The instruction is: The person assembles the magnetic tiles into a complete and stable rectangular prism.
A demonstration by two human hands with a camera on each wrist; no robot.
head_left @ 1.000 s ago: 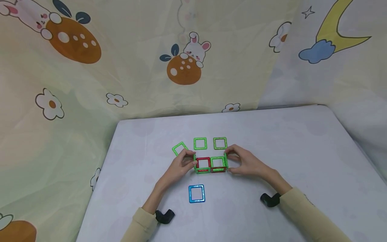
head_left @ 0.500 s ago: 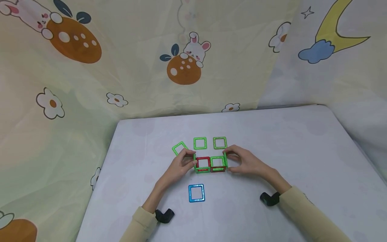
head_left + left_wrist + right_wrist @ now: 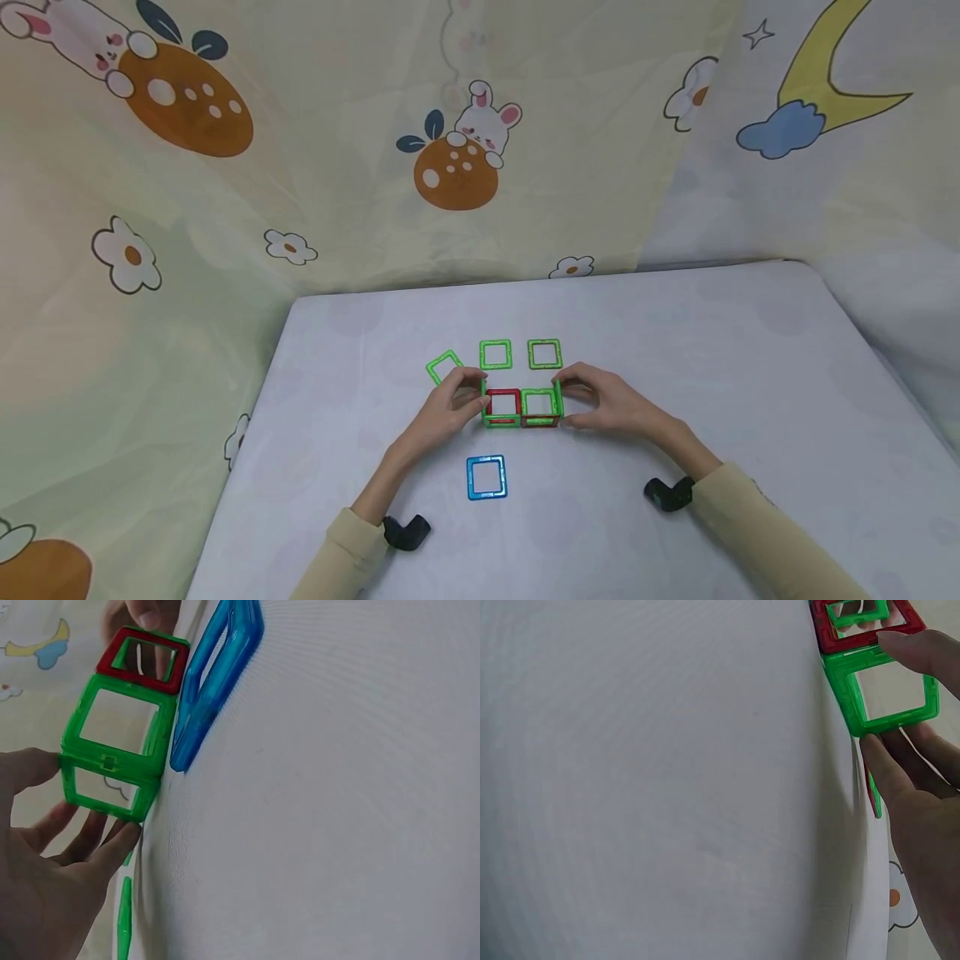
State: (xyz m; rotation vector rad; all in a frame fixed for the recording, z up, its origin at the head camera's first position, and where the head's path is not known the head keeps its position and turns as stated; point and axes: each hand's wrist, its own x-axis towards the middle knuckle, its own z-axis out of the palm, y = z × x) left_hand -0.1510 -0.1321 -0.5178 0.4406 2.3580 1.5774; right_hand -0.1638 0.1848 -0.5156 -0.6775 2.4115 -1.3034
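A small structure of square magnetic tiles stands mid-table in the head view. A red tile [image 3: 503,390] and a green tile [image 3: 537,390] lie side by side, with low upright tiles along the near side. My left hand [image 3: 452,406] grips the upright green tile [image 3: 101,808] at the left end, thumb on one edge and fingers on the opposite one. At the other end, my right hand [image 3: 611,406] holds another upright green tile [image 3: 896,720] between thumb and fingertips. The wrist views show a red tile [image 3: 182,671] joined beside the green one at the front.
Behind the structure lie two loose green tiles, a middle one [image 3: 496,367] and a right one [image 3: 544,367]. A tilted green tile [image 3: 444,365] sits partly behind the left hand. Nearer the person lies a blue tile [image 3: 487,497] on the white tabletop [image 3: 750,367].
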